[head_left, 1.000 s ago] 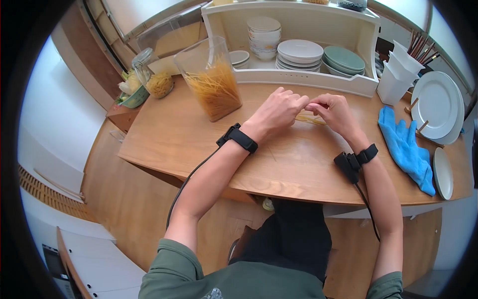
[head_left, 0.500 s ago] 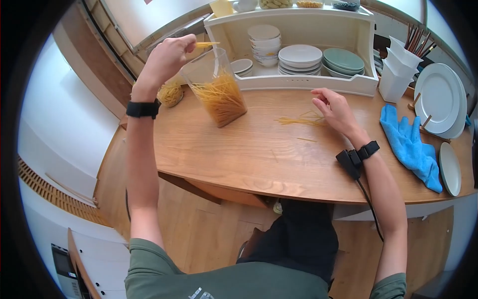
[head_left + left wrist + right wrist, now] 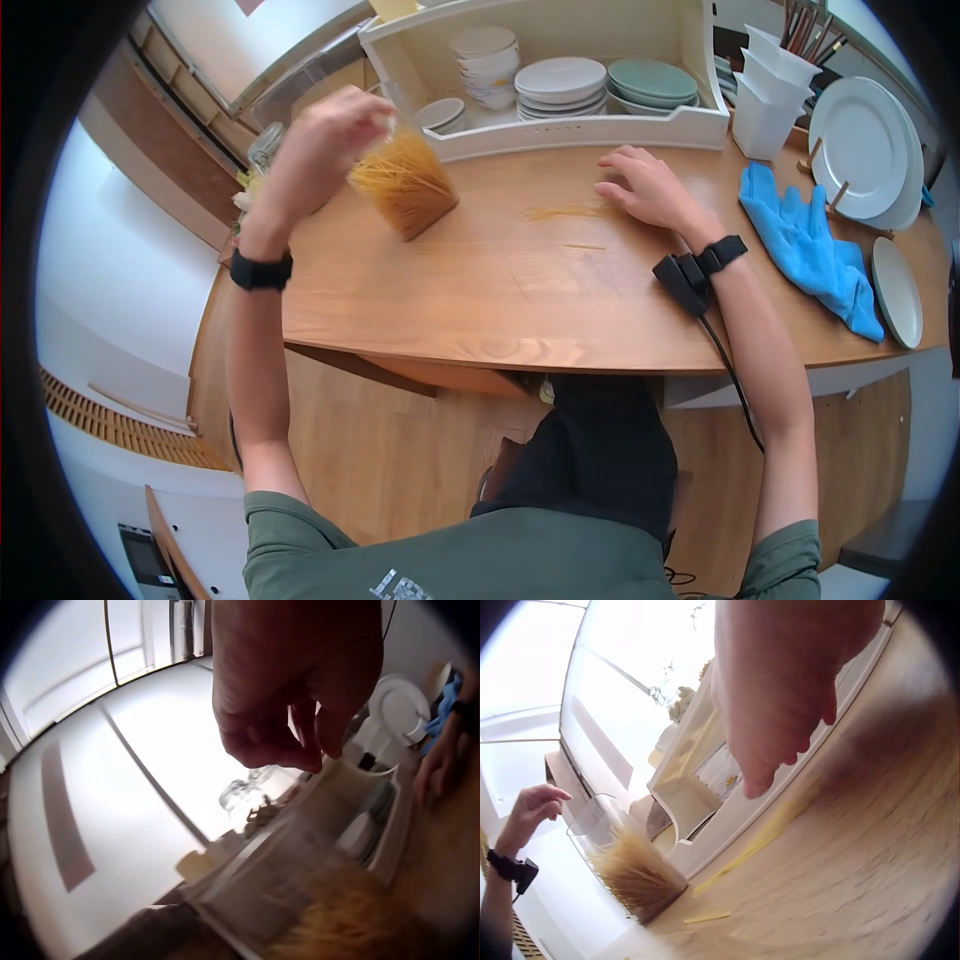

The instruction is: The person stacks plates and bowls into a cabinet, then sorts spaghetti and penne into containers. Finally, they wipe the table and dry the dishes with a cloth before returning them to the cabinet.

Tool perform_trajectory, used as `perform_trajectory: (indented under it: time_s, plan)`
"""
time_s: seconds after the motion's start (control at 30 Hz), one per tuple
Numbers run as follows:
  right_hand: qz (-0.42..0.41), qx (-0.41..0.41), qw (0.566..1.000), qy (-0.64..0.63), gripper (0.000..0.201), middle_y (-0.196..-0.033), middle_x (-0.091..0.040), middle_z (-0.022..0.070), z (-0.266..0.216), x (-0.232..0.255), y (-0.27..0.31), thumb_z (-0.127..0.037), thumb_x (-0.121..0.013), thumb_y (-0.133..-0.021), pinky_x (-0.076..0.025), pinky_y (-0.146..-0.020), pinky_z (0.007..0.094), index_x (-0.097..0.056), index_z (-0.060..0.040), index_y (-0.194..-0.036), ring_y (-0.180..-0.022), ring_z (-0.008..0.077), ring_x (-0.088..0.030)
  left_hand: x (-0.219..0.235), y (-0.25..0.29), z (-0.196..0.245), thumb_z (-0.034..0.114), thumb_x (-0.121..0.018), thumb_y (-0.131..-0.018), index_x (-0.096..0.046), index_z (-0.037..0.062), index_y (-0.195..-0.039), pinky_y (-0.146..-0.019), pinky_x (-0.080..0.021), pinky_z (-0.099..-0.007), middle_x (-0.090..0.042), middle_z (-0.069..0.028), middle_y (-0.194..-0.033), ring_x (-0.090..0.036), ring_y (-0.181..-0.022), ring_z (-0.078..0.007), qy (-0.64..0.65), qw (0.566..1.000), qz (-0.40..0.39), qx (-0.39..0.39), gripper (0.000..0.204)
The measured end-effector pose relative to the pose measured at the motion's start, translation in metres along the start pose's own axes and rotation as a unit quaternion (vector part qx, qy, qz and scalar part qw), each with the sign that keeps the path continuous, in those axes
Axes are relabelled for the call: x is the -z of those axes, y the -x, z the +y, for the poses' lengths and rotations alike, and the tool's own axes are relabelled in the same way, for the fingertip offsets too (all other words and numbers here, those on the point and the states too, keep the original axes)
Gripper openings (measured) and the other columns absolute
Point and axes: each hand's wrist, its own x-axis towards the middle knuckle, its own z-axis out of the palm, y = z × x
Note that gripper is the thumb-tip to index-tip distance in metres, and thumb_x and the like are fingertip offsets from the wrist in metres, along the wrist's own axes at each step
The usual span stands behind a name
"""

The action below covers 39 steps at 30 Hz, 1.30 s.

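Note:
A tall clear container [image 3: 408, 195] of dry spaghetti stands on the table at centre left. My left hand [image 3: 330, 140] is raised over its rim, fingers loosely bent; no strand shows between them in the right wrist view, where that hand [image 3: 534, 814] appears beside the container's mouth. On the table to the right lies a small bundle of loose spaghetti [image 3: 560, 211], with a short broken piece [image 3: 585, 247] nearer the front. My right hand [image 3: 648, 188], fingers relaxed, hovers low at the bundle's right end and holds nothing.
Behind the table surface stands a white shelf [image 3: 590, 138] with stacked bowls [image 3: 488, 62] and plates [image 3: 560, 80]. At right are white cups [image 3: 770, 105], a blue glove [image 3: 810, 250], plates in a rack [image 3: 860, 150] and a pale dish [image 3: 896, 292].
My left hand went from beside my right hand to above the container, carrying spaghetti half a second ago; now none shows in it. My right hand let go of the strands and stayed near them.

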Motion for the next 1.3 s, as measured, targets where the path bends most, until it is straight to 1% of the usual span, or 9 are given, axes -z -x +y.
perform_trajectory:
  time_s: [0.1, 0.23, 0.37, 0.5, 0.7, 0.83, 0.9, 1.03, 1.3]
  plan:
    - [-0.085, 0.002, 0.996, 0.02, 0.053, -0.129, -0.054, 0.0204, -0.007, 0.003, 0.001, -0.041, -0.06, -0.09, -0.042, -0.101, 0.04, -0.058, 0.0022, -0.121, -0.12, 0.0345, -0.051, -0.049, 0.015, 0.043, 0.005, -0.071, -0.078, -0.065, 0.0063, -0.106, -0.08, -0.05, -0.0358, -0.061, -0.0089, -0.093, -0.061, -0.091, -0.0267, 0.039, 0.988, -0.116, -0.092, 0.028]
    - [-0.188, 0.024, 0.982, 0.011, 0.072, -0.138, -0.048, 0.0212, -0.024, 0.01, 0.0, -0.055, -0.06, -0.087, -0.036, -0.108, 0.0393, -0.054, 0.0059, -0.126, -0.129, 0.0352, -0.044, -0.104, 0.033, 0.079, 0.02, -0.072, -0.082, -0.059, 0.006, -0.115, -0.089, -0.046, -0.037, -0.057, -0.0124, -0.109, -0.055, -0.103, -0.0308, 0.174, 0.949, -0.237, -0.115, 0.038]
    - [-0.189, 0.081, 0.979, -0.015, 0.072, -0.138, -0.048, 0.0211, -0.032, 0.009, 0.002, -0.051, -0.068, -0.081, -0.036, -0.108, 0.0389, -0.057, 0.0061, -0.123, -0.129, 0.0347, -0.045, -0.129, 0.029, 0.08, 0.014, -0.068, -0.084, -0.059, 0.0043, -0.1, -0.084, -0.045, -0.0382, -0.055, -0.0132, -0.097, -0.055, -0.094, -0.0317, 0.259, 0.936, -0.226, -0.07, 0.021]
    - [-0.153, 0.068, 0.985, -0.039, 0.042, -0.113, -0.06, 0.016, -0.03, 0.006, -0.001, -0.03, -0.071, -0.084, -0.046, -0.094, 0.0381, -0.064, 0.0003, -0.111, -0.11, 0.0326, -0.055, -0.153, 0.02, 0.062, 0.009, -0.064, -0.086, -0.056, 0.0021, -0.088, -0.078, -0.044, -0.0395, -0.054, -0.0141, -0.09, -0.054, -0.089, -0.0323, 0.263, 0.945, -0.19, -0.039, 0.01]
    - [-0.121, 0.059, 0.989, -0.059, 0.024, -0.095, -0.06, 0.0136, -0.026, 0.001, -0.002, -0.021, -0.07, -0.085, -0.048, -0.082, 0.0373, -0.065, -0.002, -0.1, -0.094, 0.0298, -0.058, -0.18, -0.004, 0.037, 0.013, -0.067, -0.086, -0.056, 0.0023, -0.091, -0.083, -0.043, -0.0387, -0.052, -0.0157, -0.094, -0.051, -0.093, -0.033, 0.21, 0.968, -0.138, -0.006, 0.016]
    - [-0.126, 0.035, 0.988, -0.086, 0.023, -0.092, -0.062, 0.0155, -0.026, -0.003, -0.005, -0.021, -0.07, -0.084, -0.049, -0.08, 0.0385, -0.065, -0.0012, -0.094, -0.091, 0.0311, -0.06, -0.199, -0.022, 0.028, 0.022, -0.074, -0.082, -0.055, 0.0051, -0.097, -0.084, -0.043, -0.0372, -0.052, -0.0129, -0.095, -0.051, -0.093, -0.0291, 0.23, 0.968, -0.1, 0.008, 0.03]
    - [-0.124, 0.002, 0.986, -0.115, 0.022, -0.088, -0.063, 0.0159, -0.029, -0.002, -0.006, -0.021, -0.071, -0.084, -0.05, -0.075, 0.0377, -0.065, -0.0002, -0.09, -0.085, 0.0306, -0.061, -0.194, -0.035, 0.032, 0.022, -0.074, -0.083, -0.054, 0.0048, -0.097, -0.082, -0.044, -0.0371, -0.052, -0.0125, -0.095, -0.052, -0.091, -0.0282, 0.271, 0.939, -0.21, 0.039, 0.03]
    - [-0.139, -0.018, 0.983, -0.118, 0.023, -0.087, -0.064, 0.0165, -0.03, -0.004, -0.008, -0.021, -0.072, -0.083, -0.05, -0.072, 0.0377, -0.064, 0.0004, -0.087, -0.084, 0.0307, -0.062, -0.194, -0.041, 0.043, 0.021, -0.071, -0.084, -0.057, 0.003, -0.092, -0.078, -0.045, -0.0391, -0.055, -0.0136, -0.091, -0.053, -0.089, -0.0291, 0.282, 0.93, -0.23, 0.045, 0.024]
    - [-0.117, 0.0, 0.993, -0.032, 0.023, -0.091, -0.062, 0.019, -0.037, -0.009, -0.009, -0.022, -0.065, -0.088, -0.046, -0.078, 0.0421, -0.061, 0.0007, -0.087, -0.089, 0.0364, -0.058, -0.211, -0.026, 0.051, 0.014, -0.063, -0.088, -0.057, -0.0016, -0.09, -0.081, -0.045, -0.0417, -0.059, -0.02, -0.095, -0.056, -0.094, -0.0369, 0.223, 0.962, -0.156, 0.007, 0.017]
